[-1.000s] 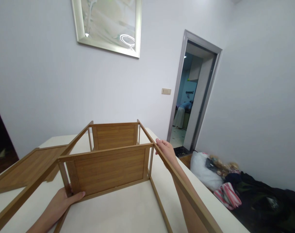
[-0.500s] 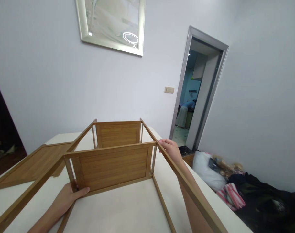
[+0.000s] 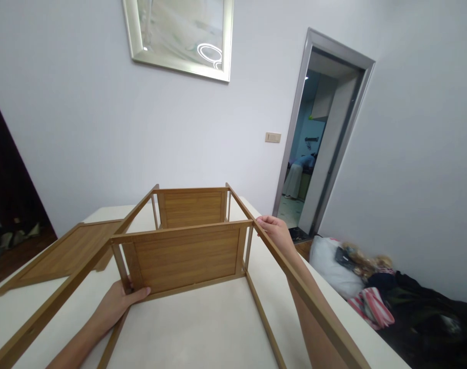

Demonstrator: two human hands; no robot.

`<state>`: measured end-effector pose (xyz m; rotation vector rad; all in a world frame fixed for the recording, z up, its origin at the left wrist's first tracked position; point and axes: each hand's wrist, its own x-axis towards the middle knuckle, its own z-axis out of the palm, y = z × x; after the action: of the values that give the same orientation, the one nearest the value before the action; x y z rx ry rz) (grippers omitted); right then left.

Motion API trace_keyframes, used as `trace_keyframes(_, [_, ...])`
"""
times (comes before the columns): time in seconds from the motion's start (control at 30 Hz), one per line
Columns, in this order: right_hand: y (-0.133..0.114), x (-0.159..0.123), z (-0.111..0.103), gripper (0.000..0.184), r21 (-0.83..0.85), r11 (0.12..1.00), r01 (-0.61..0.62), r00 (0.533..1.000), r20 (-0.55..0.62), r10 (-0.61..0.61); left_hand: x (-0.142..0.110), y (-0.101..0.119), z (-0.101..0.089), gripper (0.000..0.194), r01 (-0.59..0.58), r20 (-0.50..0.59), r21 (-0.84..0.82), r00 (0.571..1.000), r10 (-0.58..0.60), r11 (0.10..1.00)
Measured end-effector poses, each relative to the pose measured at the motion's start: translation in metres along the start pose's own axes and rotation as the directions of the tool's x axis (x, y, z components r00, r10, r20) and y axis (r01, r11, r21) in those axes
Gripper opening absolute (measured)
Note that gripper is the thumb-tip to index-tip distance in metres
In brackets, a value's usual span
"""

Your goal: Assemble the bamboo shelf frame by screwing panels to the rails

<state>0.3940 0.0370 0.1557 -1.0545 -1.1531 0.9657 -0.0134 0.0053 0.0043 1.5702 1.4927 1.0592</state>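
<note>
A wooden shelf frame [image 3: 325, 312] lies on its side across the white table, its long rails running toward me. Two brown shelf panels stand upright between the rails, a nearer panel [image 3: 187, 259] and a farther panel [image 3: 193, 209]. My left hand [image 3: 120, 300] is closed round the near panel's lower left corner, thumb along its face and fingers hidden behind. At the outer side of the upper right rail, where the near panel joins it, my right hand [image 3: 274, 229] has thumb and fingertips pinched together. Whatever they may hold is too small to make out.
A separate wooden panel [image 3: 72, 251] lies flat on the table [image 3: 191, 333] at left. Right of the table are a white bag [image 3: 329, 266], striped cloth [image 3: 372, 307] and dark fabric. Beyond the doorway [image 3: 300, 205] a person bends over.
The view has shifted slightly, so the frame and both hands appear a little farther right and higher. Both hands keep their places on the frame.
</note>
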Motion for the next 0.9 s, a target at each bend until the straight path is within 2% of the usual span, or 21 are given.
trace_keyframes(0.2, [0.001, 0.001, 0.000, 0.026, -0.007, 1.000, 0.009, 1.000, -0.007, -0.009, 0.002, -0.004, -0.001, 0.043, -0.008, -0.024, 0.051, 1.000, 0.009, 0.999])
trace_keyframes(0.53, [0.012, 0.008, 0.000, 0.031, -0.010, 0.999, 0.045, 0.999, 0.027, -0.045, 0.005, -0.015, -0.001, 0.046, 0.012, -0.031, -0.006, 0.999, -0.012, 1.000])
trace_keyframes(0.73, [0.022, 0.011, -0.001, 0.031, -0.044, 0.995, 0.094, 0.995, 0.046, -0.092, 0.004, -0.011, 0.000, 0.043, 0.001, -0.036, -0.028, 0.999, -0.002, 1.000])
trace_keyframes(0.9, [0.032, 0.016, -0.001, 0.041, -0.107, 0.984, 0.143, 0.989, 0.045, -0.139, 0.002, -0.004, 0.000, 0.043, -0.009, -0.053, 0.030, 0.999, 0.011, 1.000])
